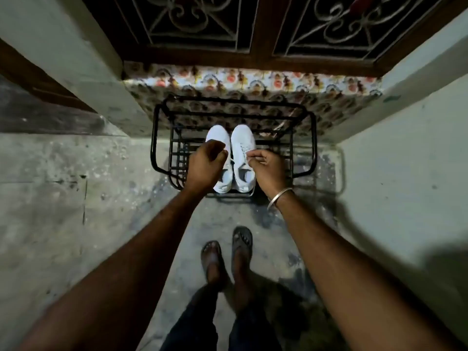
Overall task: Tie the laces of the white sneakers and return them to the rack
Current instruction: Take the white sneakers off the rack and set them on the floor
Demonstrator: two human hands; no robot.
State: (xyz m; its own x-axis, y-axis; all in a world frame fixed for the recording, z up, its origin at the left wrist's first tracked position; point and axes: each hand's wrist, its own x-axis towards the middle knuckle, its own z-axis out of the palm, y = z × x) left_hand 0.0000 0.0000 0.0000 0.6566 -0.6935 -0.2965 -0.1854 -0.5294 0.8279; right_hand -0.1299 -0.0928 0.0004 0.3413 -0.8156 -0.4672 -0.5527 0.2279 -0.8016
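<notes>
Two white sneakers stand side by side on top of a black wire rack (310,138), toes pointing away from me. My left hand (205,165) hovers over the left sneaker (217,134) and covers its middle; its fingers are curled, and I cannot see whether they pinch a lace. My right hand (267,168) sits at the right edge of the right sneaker (243,145) and pinches a thin white lace between thumb and fingers. A metal bangle circles the right wrist.
The rack stands on a worn concrete floor (76,198) against a ledge covered in flowered cloth (253,82), below a dark door with iron grilles. Pale walls close in on both sides. My feet in dark sandals (241,239) stand just behind the rack.
</notes>
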